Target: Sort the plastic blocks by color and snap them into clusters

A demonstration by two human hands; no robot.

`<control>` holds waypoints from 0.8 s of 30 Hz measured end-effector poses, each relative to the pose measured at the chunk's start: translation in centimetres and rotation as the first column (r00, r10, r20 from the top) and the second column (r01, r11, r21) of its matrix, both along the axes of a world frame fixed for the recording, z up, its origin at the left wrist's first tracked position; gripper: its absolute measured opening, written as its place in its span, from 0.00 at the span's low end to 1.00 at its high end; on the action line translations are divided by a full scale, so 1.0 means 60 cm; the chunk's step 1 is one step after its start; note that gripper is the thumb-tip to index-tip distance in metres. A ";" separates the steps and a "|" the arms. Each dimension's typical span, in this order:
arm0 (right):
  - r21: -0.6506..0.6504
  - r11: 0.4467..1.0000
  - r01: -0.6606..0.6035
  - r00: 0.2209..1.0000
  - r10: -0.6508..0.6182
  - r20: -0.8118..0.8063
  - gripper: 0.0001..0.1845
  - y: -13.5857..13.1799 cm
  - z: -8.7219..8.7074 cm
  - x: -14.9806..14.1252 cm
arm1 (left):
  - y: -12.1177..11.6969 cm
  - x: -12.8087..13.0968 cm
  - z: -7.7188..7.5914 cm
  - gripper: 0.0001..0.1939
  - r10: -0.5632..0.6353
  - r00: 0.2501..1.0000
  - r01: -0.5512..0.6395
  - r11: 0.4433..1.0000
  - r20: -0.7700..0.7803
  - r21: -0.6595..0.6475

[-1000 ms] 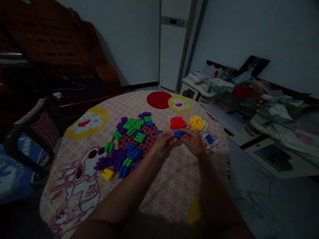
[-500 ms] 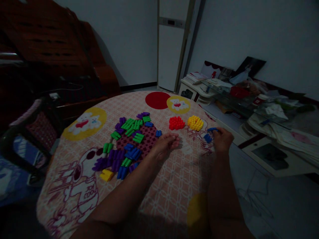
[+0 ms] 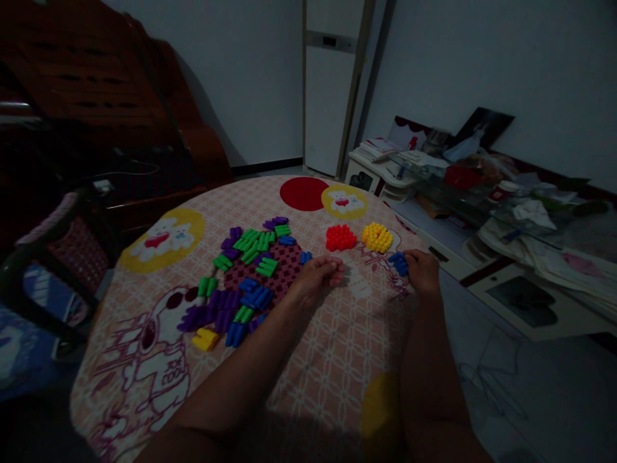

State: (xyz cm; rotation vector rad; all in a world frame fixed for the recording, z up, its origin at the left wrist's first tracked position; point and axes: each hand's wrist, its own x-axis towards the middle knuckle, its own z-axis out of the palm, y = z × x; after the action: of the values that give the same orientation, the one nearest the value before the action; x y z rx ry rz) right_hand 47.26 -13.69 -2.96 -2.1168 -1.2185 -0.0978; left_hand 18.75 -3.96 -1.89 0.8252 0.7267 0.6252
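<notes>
My right hand (image 3: pixel 425 270) is at the right side of the table, its fingers closed on a blue building block (image 3: pixel 398 262). That block meets another blue piece there, and I cannot tell whether the two are joined. My left hand (image 3: pixel 319 278) hovers over the middle of the table with loosely curled fingers and nothing visible in them. Just behind its fingers lies a small blue block (image 3: pixel 306 257). Beyond the hands sit a cluster of red blocks (image 3: pixel 341 238) and a cluster of yellow blocks (image 3: pixel 377 237).
To the left, green blocks (image 3: pixel 266 265), purple blocks (image 3: pixel 226 307) and blue blocks (image 3: pixel 256 296) are scattered on the patterned tablecloth (image 3: pixel 332 366). One yellow block (image 3: pixel 205 339) lies at their near edge. A chair (image 3: pixel 58 270) stands left; a cluttered cabinet (image 3: pixel 506 283) is on the right.
My right hand has carried a blue block from beside my left hand to the blue piece at the right and lowered it there. My left hand has let go and stayed mid-table.
</notes>
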 end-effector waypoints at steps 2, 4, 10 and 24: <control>-0.020 1.000 0.011 0.999 -0.010 0.039 0.21 0.000 -0.001 0.000 | 0.003 -0.001 -0.003 0.03 0.024 0.995 -0.009 0.988 -0.095 0.151; -0.019 1.000 0.009 0.998 -0.008 0.062 0.22 0.000 -0.001 -0.001 | 0.006 -0.004 -0.008 0.05 0.123 0.968 -0.016 0.900 -0.218 0.436; -0.038 0.999 -0.038 0.998 0.040 0.057 0.24 0.016 0.002 -0.019 | 0.009 -0.020 -0.019 0.13 0.480 0.820 0.152 0.344 -0.313 0.927; -0.364 0.926 0.103 0.971 -0.015 0.238 0.12 0.031 0.020 -0.054 | 0.010 -0.019 -0.036 0.14 0.539 0.674 0.461 0.228 -0.506 0.857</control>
State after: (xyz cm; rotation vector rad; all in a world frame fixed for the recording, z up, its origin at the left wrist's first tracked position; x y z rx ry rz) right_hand 44.02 -11.85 -1.77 -2.5325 -1.3972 -0.1523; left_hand 17.61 -3.37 -4.05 2.4822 1.0961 0.7864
